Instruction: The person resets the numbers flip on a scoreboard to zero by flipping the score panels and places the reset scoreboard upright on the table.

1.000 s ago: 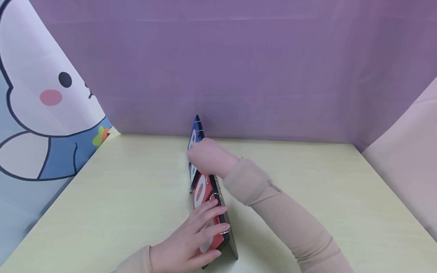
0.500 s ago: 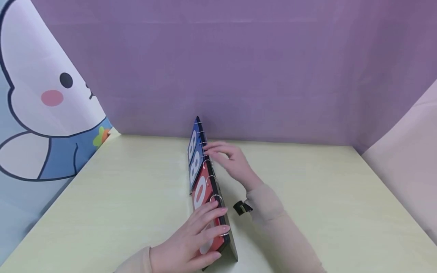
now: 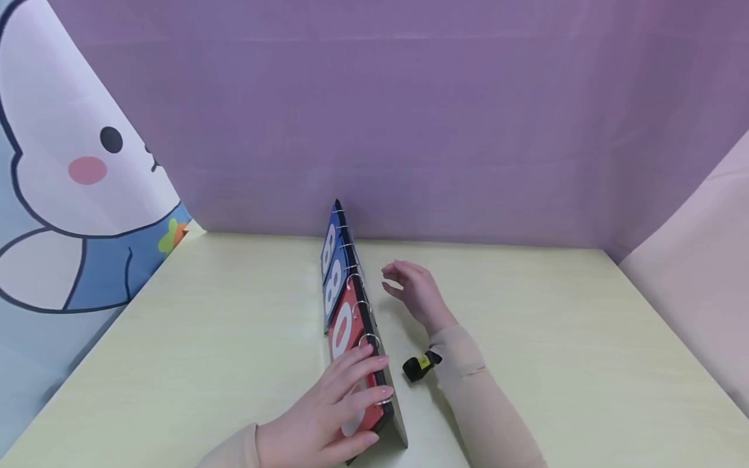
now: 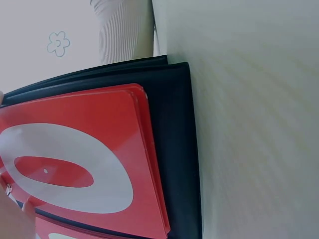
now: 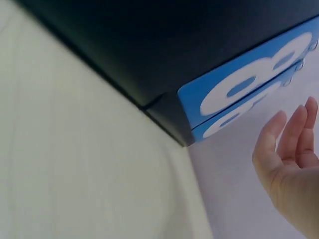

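Observation:
A tent-shaped flip scoreboard (image 3: 364,316) stands lengthwise on the table, black with metal rings along its top edge. Its far half carries blue cards (image 3: 335,281) with white figures that look like 8s. The near half has red cards, one showing a white 0 (image 4: 70,169). My left hand (image 3: 318,409) rests with spread fingers across the near red card and top edge, partly covering that card. My right hand (image 3: 418,296) is off to the right of the scoreboard, fingers loosely bent, holding nothing. In the right wrist view, blue cards (image 5: 244,84) show beyond my right hand's fingers.
The pale wooden table (image 3: 556,338) extends on both sides of the scoreboard. A purple cloth (image 3: 409,117) hangs behind it, and a cartoon-printed cloth (image 3: 64,195) is at the left. A small black wrist camera (image 3: 417,369) sits beside my right sleeve.
My right hand has come off the blue cards and moved to the right, away from the scoreboard, uncovering them. My left hand has stayed on the near end.

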`<control>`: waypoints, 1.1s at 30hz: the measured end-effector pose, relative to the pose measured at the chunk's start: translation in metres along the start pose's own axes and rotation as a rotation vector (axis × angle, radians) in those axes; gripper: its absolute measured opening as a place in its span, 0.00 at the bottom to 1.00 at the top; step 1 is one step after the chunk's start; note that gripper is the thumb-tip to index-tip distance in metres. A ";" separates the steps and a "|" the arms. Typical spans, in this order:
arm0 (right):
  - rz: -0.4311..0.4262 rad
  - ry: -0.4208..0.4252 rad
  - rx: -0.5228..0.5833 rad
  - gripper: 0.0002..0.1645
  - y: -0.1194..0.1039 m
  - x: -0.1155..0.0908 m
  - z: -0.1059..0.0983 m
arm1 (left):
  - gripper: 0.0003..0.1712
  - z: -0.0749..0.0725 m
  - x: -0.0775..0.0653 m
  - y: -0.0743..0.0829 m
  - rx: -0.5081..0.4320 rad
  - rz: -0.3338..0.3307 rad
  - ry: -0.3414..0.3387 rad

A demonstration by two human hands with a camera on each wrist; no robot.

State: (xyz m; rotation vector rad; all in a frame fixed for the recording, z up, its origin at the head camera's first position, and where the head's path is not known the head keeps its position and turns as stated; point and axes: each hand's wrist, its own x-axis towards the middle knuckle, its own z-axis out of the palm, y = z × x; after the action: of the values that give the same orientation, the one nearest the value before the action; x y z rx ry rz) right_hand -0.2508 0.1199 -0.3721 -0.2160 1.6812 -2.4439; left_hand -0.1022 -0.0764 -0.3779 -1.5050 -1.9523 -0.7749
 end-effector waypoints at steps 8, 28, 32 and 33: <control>0.172 -0.066 0.259 0.24 0.013 0.003 -0.021 | 0.26 0.000 0.001 0.000 0.004 0.000 0.008; 0.342 -0.123 0.237 0.24 0.028 -0.001 -0.019 | 0.25 0.002 0.001 -0.002 0.010 0.039 0.040; 0.328 -0.139 0.241 0.21 0.028 -0.003 -0.019 | 0.25 0.003 0.001 -0.002 0.014 0.052 0.051; 0.324 -0.143 0.241 0.20 0.028 -0.003 -0.019 | 0.25 0.003 0.000 -0.002 0.014 0.051 0.051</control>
State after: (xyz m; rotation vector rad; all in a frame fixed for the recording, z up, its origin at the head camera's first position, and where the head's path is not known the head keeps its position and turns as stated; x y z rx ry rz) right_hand -0.2506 0.1276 -0.4050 -0.0766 1.2402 -2.2968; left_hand -0.1047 -0.0745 -0.3798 -1.5061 -1.8714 -0.7687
